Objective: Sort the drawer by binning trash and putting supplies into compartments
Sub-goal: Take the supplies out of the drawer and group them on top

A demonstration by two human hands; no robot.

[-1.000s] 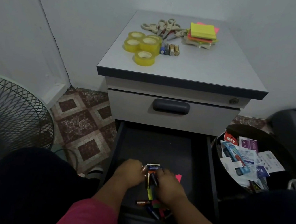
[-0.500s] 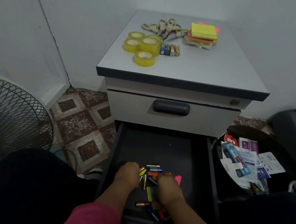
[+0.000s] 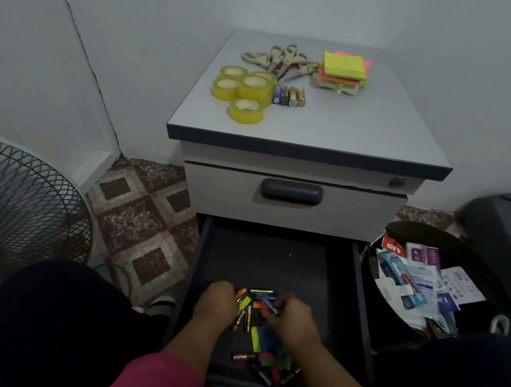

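Head view: the left hand [image 3: 217,300] and right hand [image 3: 290,319] curl over the loose batteries [image 3: 255,306] at the front of the open drawer [image 3: 270,262]. Whether either hand actually holds one cannot be told. The batteries look small, rigid and smooth — likely to roll; pinching mid-body seems best. The fingertips are hidden — the dim light blurs the coloured scraps [image 3: 272,360] near the wrists.

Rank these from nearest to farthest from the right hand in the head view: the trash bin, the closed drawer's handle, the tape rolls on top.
From the right hand:
1. Trash bin, on its right, beside the open drawer.
2. Closed drawer's handle, straight ahead, above the open drawer.
3. Tape rolls, farthest, on the cabinet top's left rear.
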